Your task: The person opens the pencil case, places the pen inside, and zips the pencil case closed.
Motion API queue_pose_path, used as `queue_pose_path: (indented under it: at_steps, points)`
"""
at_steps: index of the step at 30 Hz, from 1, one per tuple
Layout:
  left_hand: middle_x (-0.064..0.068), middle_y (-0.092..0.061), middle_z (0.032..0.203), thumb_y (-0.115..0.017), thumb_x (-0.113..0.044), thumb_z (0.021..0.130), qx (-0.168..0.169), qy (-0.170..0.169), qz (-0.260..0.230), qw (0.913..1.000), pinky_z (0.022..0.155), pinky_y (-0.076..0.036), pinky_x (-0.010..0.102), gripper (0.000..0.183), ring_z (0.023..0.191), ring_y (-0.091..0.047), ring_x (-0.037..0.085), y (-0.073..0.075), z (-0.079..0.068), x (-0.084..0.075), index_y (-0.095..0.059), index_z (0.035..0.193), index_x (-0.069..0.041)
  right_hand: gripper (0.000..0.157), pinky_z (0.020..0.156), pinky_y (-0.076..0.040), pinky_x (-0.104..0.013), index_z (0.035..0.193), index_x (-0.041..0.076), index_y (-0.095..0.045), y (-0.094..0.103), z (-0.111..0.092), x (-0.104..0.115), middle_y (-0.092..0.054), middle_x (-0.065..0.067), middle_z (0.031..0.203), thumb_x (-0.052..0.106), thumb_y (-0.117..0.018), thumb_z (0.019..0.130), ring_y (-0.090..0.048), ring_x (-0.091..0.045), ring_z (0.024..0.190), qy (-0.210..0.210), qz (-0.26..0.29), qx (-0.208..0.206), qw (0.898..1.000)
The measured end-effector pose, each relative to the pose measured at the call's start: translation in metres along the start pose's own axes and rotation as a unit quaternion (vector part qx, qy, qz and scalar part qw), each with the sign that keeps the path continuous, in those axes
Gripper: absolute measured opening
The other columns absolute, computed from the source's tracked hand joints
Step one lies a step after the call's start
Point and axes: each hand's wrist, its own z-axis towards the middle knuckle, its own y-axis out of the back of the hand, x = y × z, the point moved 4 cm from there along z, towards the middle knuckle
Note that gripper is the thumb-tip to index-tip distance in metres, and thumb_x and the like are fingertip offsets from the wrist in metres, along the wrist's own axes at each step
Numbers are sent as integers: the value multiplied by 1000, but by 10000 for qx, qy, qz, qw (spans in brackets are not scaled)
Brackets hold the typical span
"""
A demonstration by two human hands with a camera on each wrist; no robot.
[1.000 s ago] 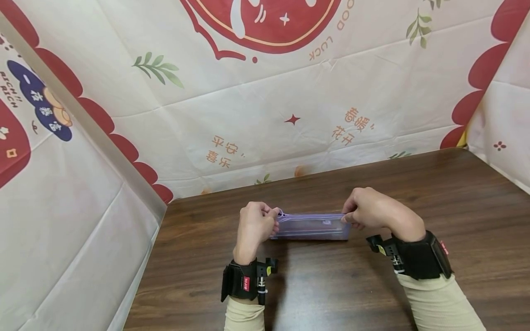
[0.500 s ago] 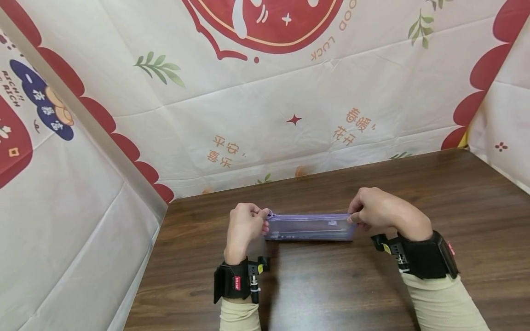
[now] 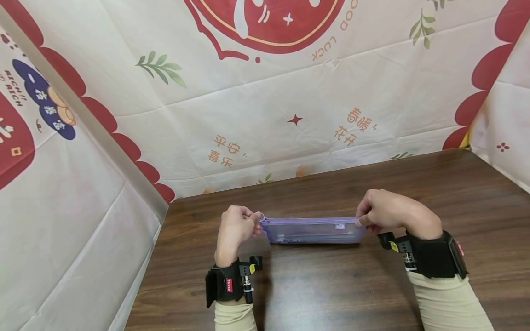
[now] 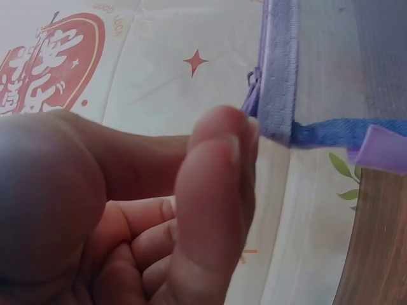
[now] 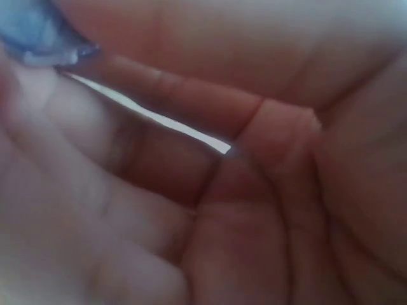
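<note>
A purple see-through zip pouch (image 3: 314, 232) with slim items inside is held close over the table in the head view, its zipper along the top. My left hand (image 3: 238, 225) pinches the zipper pull at the left end, by thumb and forefinger. In the left wrist view, the zipper slider (image 4: 253, 77) sits right above those fingertips (image 4: 216, 127), which hide most of the pull. At the opposite end, my right hand (image 3: 385, 212) pinches the pouch's upper corner. The right wrist view, blurred, shows a bluish corner of the pouch (image 5: 41, 32) among the curled fingers.
The brown wooden table (image 3: 331, 289) lies under both hands. A white printed cloth (image 3: 265, 92) hangs along its far edge, with another cloth panel (image 3: 74, 207) on the left. Both wrists wear black camera straps (image 3: 434, 255).
My left hand has moved left and slightly down while pinching the zipper pull, and my right hand has shifted right. More of the pouch's length shows between them.
</note>
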Motion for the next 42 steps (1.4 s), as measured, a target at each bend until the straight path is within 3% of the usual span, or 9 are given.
queue_pose_path:
  at_steps: [7, 14, 22, 27, 32, 42]
  points:
    - [9, -68, 63, -64, -16, 88, 148, -6, -93, 9998, 51, -57, 27, 20, 54, -66, 16, 3, -2, 3, -65, 76, 0, 12, 53, -51, -30, 73, 3, -70, 0, 1, 1, -58, -1, 58, 6, -65, 84, -53, -13, 54, 96, 0, 77, 9999]
    - [11, -68, 65, -62, -17, 90, 88, -198, -107, 9997, 51, -56, 29, 21, 55, -66, 20, 2, 4, 6, -65, 76, -1, 9, 55, -52, -31, 79, 6, -70, 2, 9, 1, -61, -2, 63, 8, -65, 85, -57, -14, 57, 83, -353, -276, 9990]
    - [16, -70, 69, -65, -19, 88, 145, -165, -150, 9996, 61, -59, 41, 21, 58, -67, 22, -11, 16, 15, -66, 77, -1, 8, 56, -53, -32, 87, 3, -70, 2, 21, -9, -63, -4, 67, 6, -62, 87, -60, -15, 60, 36, -532, -417, 9977]
    - [17, -70, 71, -64, -18, 89, 183, -104, -83, 9997, 59, -59, 38, 22, 58, -66, 21, -21, 21, 18, -67, 79, 1, 5, 54, -50, -31, 85, 3, -67, -2, 30, -18, -63, -5, 67, 6, -63, 86, -60, -17, 59, 79, -624, -492, 9968]
    - [12, -68, 69, -63, -19, 90, -1, -62, -39, 10000, 54, -57, 31, 22, 55, -64, 17, -28, 24, 21, -66, 80, -1, 4, 52, -48, -30, 84, 2, -65, -6, 37, -27, -62, -6, 66, 6, -64, 85, -59, -18, 57, 24, -619, -649, 9960]
    - [9, -68, 66, -62, -16, 89, -491, -145, 37, 9987, 48, -53, 28, 20, 52, -62, 15, -45, 32, 24, -66, 76, -2, 9, 52, -49, -30, 91, -2, -63, -13, 49, -36, -61, -8, 68, 5, -63, 86, -59, -16, 57, -190, -677, -815, 9942]
